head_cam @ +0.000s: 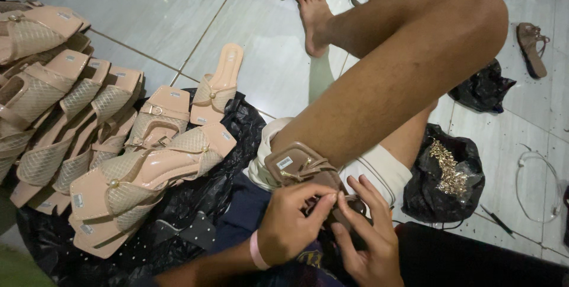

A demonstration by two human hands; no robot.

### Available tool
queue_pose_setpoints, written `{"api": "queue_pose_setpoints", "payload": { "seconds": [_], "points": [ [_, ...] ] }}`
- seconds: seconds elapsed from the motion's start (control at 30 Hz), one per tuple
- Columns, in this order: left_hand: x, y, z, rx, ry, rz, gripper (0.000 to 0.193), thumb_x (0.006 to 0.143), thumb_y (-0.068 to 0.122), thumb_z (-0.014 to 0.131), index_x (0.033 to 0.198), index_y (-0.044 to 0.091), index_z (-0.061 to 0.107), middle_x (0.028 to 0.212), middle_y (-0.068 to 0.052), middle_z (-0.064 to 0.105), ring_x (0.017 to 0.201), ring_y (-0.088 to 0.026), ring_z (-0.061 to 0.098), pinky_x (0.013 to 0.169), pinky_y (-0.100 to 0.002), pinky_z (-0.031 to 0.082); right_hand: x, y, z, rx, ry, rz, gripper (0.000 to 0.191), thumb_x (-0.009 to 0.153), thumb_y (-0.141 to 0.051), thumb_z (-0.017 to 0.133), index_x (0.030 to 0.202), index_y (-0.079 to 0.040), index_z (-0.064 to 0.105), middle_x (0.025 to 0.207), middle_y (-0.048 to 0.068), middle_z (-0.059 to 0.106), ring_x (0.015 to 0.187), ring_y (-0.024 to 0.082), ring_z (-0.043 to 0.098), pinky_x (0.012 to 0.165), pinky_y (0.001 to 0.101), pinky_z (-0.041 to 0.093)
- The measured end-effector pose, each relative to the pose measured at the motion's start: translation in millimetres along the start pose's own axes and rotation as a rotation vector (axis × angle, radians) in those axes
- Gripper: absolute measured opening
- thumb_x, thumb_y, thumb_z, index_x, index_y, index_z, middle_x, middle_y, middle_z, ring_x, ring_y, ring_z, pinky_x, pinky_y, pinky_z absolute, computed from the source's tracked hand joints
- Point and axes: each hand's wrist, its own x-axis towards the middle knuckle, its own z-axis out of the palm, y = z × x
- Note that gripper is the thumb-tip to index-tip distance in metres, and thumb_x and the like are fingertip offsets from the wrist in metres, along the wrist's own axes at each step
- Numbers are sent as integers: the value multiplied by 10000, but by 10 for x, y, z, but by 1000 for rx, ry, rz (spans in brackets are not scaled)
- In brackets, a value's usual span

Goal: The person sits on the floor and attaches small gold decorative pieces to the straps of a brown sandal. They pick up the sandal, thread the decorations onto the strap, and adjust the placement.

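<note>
Hands meet over a brown sandal that rests on the person's lap, against the thigh of the raised leg. The left hand, with a pink wristband, has its fingers curled together, thumb and forefinger pinching the sandal's strap near the heel end. The right hand lies just beside it with fingers spread, their tips touching the same strap from below; whether it grips anything cannot be told, since the left hand and the strap hide the spot. The sandal's toe end points toward the top left and bears a small white sticker.

Beige sandals with quilted straps lie stacked in overlapping rows on the tiled floor at the left, the nearer ones resting on a black plastic sheet. One beige sandal lies alone just above the pile. Near the right edge of the floor sits an open black bag holding gold metal trims, with another crumpled black bag above it and a single brown sandal farther right.
</note>
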Motion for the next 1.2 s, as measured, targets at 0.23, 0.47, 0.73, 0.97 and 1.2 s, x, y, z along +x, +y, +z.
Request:
{"api": "queue_pose_setpoints", "payload": {
  "seconds": [0.23, 0.47, 0.73, 0.97, 1.2],
  "points": [
    [1, -223, -35, -448, -157, -406, 176, 967, 94, 690, 1054, -41, 763, 876, -14, 749, 723, -41, 640, 650, -199, 539, -42, 117, -15, 62, -35, -42, 506, 730, -67, 793, 1230, -80, 717, 1457, 247, 549, 1431, 422, 482, 1165, 476, 371],
    [-28, -271, -81, -415, -178, -430, 162, 925, 109, 747, 993, -33, 786, 828, -23, 759, 716, -40, 664, 639, -197, 546, -93, 316, -192, 509, -304, 52, 627, 711, 55, 689, 1337, 44, 651, 1559, 331, 415, 1484, 454, 398, 1180, 494, 302],
    [-44, -210, -120, -244, -112, -471, 143, 851, 138, 811, 905, 8, 841, 715, -20, 748, 589, -25, 573, 512, -192, 414, 196, 1677, -5, 1027, 731, 494, 223, 1068, -149, 628, 1219, 8, 677, 1168, 104, 688, 1059, 218, 658, 972, 368, 527],
    [-80, -72, -155, -121, -91, -257, 136, 838, 67, 798, 947, -14, 812, 849, -44, 814, 714, -65, 729, 618, -217, 567, 417, 2528, 145, 100, 983, 779, 269, 944, -68, 691, 1207, -18, 716, 1190, 128, 722, 1040, 209, 686, 926, 360, 553],
    [-136, -171, -223, -266, -169, -295, 288, 831, -34, 734, 1118, -18, 746, 1011, -103, 785, 888, -132, 782, 790, -281, 664, 393, 2426, 192, -674, 809, 790, 143, 886, -97, 751, 978, 8, 783, 954, 211, 738, 901, 388, 677, 909, 472, 514]
  ]
}}
